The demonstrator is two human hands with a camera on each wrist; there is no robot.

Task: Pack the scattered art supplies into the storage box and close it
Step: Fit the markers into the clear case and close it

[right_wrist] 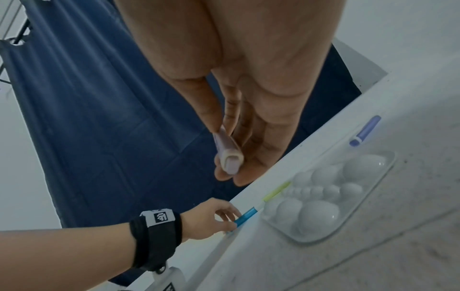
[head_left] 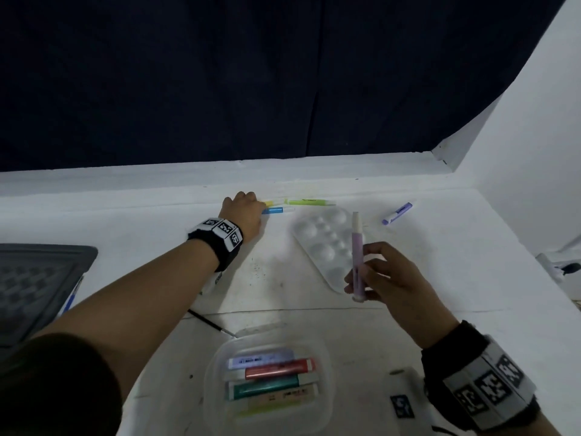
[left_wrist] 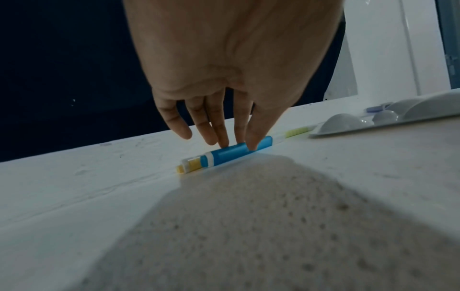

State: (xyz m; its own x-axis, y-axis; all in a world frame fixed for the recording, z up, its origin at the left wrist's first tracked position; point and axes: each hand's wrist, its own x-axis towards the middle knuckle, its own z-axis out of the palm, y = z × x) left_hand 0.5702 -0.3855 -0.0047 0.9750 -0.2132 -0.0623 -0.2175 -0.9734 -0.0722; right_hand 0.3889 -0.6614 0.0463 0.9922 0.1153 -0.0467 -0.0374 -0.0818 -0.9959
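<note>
My left hand [head_left: 243, 209] reaches to the table's far edge, where its thumb and fingers pinch a blue marker [left_wrist: 224, 155] that still lies on the surface. A yellow marker [head_left: 271, 203] lies right behind it, and a green highlighter [head_left: 306, 202] to its right. Above the white paint palette [head_left: 297, 232], my right hand [head_left: 371, 275] holds a pale purple marker [head_left: 357, 256] upright. A second purple marker [head_left: 397, 213] lies beyond the palette. The clear storage box [head_left: 213, 366] sits open near me with several markers inside.
A grey lid [head_left: 37, 284] lies at the left edge with a blue pen [head_left: 70, 302] beside it. A thin black brush [head_left: 207, 320] lies under my left forearm. A white wall [head_left: 518, 121] bounds the table on the right, and a dark curtain hangs behind.
</note>
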